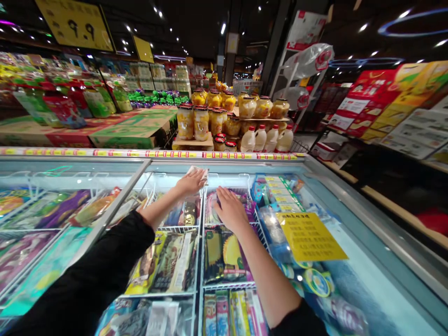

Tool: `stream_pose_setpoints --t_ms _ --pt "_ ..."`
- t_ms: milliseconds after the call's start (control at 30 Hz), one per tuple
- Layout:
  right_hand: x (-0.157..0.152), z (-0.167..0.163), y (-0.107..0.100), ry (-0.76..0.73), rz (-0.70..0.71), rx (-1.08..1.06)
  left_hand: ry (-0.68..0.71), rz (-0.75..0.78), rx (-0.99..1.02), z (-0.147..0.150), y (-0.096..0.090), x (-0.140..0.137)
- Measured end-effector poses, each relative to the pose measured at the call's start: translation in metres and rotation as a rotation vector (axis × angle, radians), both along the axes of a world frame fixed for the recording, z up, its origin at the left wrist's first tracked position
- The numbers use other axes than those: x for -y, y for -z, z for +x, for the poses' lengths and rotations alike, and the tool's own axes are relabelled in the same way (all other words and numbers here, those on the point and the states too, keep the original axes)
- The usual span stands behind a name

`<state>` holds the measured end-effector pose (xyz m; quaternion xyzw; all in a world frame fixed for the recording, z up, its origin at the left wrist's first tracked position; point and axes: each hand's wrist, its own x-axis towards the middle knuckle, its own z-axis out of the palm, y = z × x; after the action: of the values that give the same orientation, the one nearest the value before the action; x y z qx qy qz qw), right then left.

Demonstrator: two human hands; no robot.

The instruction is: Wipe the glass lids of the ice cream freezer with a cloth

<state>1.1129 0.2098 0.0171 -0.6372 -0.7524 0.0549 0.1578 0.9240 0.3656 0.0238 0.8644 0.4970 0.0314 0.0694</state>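
Observation:
My left hand (192, 182) lies over a crumpled white cloth (196, 169), pressing it onto the glass lid near the far rim of a chest freezer (324, 186). Most of the cloth is hidden under the palm and fingers; whether it is paper or fabric I cannot tell. To its right, my right hand (231, 210) rests flat with its fingers stretched out, holding nothing. Beneath both hands, wire baskets (201, 233) hold wrapped ice creams (175, 259), some in dark packs and others in yellow ones.
A metal lid frame (115, 217) runs diagonally on the left. A yellow notice (311, 235) lies at the right. Beyond the price-tag rail (224, 155) stand fruit jars (201, 123), white jugs (261, 138) and bottles on cartons (136, 126). Stacked boxes (367, 102) flank the freezer.

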Motion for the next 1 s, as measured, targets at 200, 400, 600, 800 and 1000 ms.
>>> stream_pose_setpoints --t_ms 200,400,600,800,1000 --pt "0.000 0.001 0.001 0.001 0.015 -0.006 -0.128 -0.002 -0.019 -0.018 -0.009 -0.018" --pt "0.000 0.000 0.001 0.000 0.029 -0.014 -0.183 0.014 0.009 0.031 -0.008 -0.034" --pt "0.000 0.000 -0.002 0.007 0.006 -0.007 0.079 0.039 0.026 0.038 0.006 0.003" --pt "-0.001 0.001 0.002 -0.002 0.006 -0.017 0.054 -0.005 -0.021 0.002 0.000 -0.011" --pt "-0.001 0.000 0.000 0.049 0.022 -0.044 -0.134 0.015 -0.003 0.037 -0.005 -0.036"
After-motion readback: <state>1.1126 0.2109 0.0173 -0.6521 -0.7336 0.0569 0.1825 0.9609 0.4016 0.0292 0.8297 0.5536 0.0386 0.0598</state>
